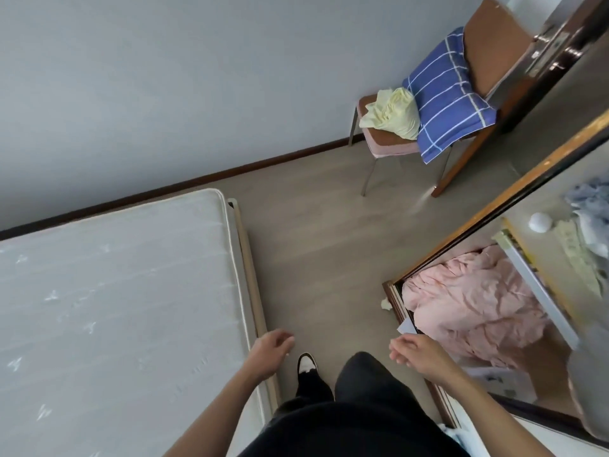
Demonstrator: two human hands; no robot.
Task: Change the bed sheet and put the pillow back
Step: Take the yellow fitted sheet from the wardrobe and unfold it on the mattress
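Observation:
The bare white mattress [115, 308] lies on its wooden bed frame [252, 285] at the left, with no sheet on it. A blue checked pillow [448, 100] leans on a brown chair [494, 51] at the far right, beside a crumpled pale yellow sheet [392, 113] on the seat. A pink sheet [474, 305] lies bunched in the open wardrobe at the right. My left hand [270, 351] hovers by the bed's edge, fingers loosely apart and holding nothing. My right hand [415, 354] is out in front of the wardrobe, also holding nothing.
Grey floor [329, 232] runs between the bed and the wardrobe with its sliding door rail [494, 212]. A dark door [566, 44] stands behind the chair. A small scrap [385, 304] lies on the floor by the wardrobe corner. My legs and one shoe [306, 362] are below.

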